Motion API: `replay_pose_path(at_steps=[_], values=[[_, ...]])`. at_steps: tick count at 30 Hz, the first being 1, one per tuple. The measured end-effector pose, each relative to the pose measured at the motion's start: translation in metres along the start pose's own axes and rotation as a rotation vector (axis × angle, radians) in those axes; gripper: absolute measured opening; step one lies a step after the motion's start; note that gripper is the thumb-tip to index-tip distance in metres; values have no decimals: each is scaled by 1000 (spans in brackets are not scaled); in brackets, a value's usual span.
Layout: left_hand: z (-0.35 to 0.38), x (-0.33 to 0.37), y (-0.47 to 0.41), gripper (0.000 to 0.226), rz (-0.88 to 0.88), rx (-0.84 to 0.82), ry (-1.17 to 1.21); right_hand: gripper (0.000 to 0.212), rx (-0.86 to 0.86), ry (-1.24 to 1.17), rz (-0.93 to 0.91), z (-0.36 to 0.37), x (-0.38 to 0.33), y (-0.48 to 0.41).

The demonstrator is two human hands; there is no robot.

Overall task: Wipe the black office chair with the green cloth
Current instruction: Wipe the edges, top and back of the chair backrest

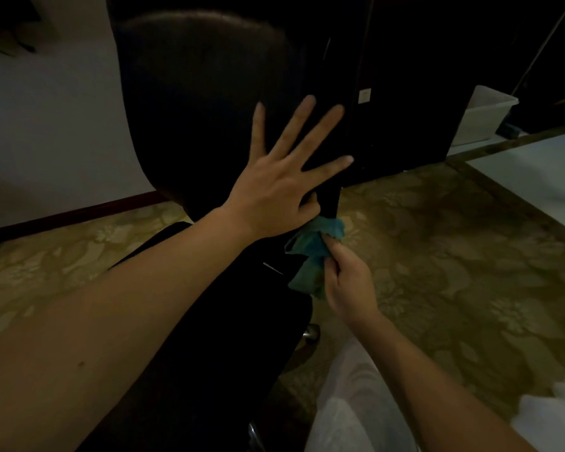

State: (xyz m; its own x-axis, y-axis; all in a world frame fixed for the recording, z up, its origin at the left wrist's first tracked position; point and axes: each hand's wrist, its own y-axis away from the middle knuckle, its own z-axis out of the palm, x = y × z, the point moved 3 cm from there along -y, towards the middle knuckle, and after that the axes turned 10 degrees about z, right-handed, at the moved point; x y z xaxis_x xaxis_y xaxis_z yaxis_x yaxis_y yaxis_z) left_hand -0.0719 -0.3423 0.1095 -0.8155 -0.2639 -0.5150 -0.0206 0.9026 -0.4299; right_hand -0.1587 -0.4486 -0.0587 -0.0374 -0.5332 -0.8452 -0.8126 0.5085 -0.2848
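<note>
**A:** Obs. 1. Where was the cloth, and which hand had it?

**B:** The crumpled green cloth was against the lower right edge of the black padded office chair, just below the backrest. That put it at five o'clock from the left hand. The right hand held it, and its grip was a pinch, with fingertips and thumb bunched into the fabric.

**A:** And the left grip?

**B:** Spread. The fingers were straight and splayed, with the palm flat on the backrest, holding nothing. I judged it was bracing the chair.

**A:** Risks from here?

**B:** Four noted.
1. The chair looked to be on a swivel base over the patterned yellow-green carpet. A hard stroke could turn it if the left palm lifted.
2. The cloth was wadded, so only a small face met the upholstery. Streaks and missed patches were likely.
3. The light was dim and the chair black, so wiped and unwiped areas were hard to tell apart.
4. The tall dark cabinet at one o'clock stood close behind. A wide sweep could knock knuckles on it.
</note>
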Motion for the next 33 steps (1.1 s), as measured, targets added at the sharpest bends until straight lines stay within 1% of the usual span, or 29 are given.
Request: replay_pose_path(at_steps=[2,3,6,8,11,13,15,18,20,24,29,33], values=[[-6,-4,-15,47,93,-34,-70,46,-51,-3,37,3,-2,-2],[-8,-6,-21,45,127,-54,-89,49,-92,-15,73,3,2,-1],[-12,-9,-34,47,201,-152,-113,52,-230,-69,191,5,18,8],[-12,-12,-37,53,220,-222,-123,50,-273,-100,248,8,27,14],[-11,-18,-35,71,240,-321,-187,46,-208,-119,231,6,29,17],[-11,-22,-33,91,259,-418,-299,46,-135,-134,202,4,22,12],[-13,-22,-37,104,294,-497,-418,46,-78,-146,139,1,9,4],[-13,-21,-49,114,394,-627,-502,44,-46,-120,47,-1,-9,-9],[-14,-20,-56,114,439,-679,-510,46,-72,-104,39,2,-10,-16],[-17,-13,-64,111,519,-717,-579,49,-226,-132,156,12,8,-17],[-17,-13,-65,108,554,-681,-568,51,-271,-106,245,17,25,-8],[-15,-16,-64,108,555,-668,-552,44,-337,-105,302,12,41,-7]])
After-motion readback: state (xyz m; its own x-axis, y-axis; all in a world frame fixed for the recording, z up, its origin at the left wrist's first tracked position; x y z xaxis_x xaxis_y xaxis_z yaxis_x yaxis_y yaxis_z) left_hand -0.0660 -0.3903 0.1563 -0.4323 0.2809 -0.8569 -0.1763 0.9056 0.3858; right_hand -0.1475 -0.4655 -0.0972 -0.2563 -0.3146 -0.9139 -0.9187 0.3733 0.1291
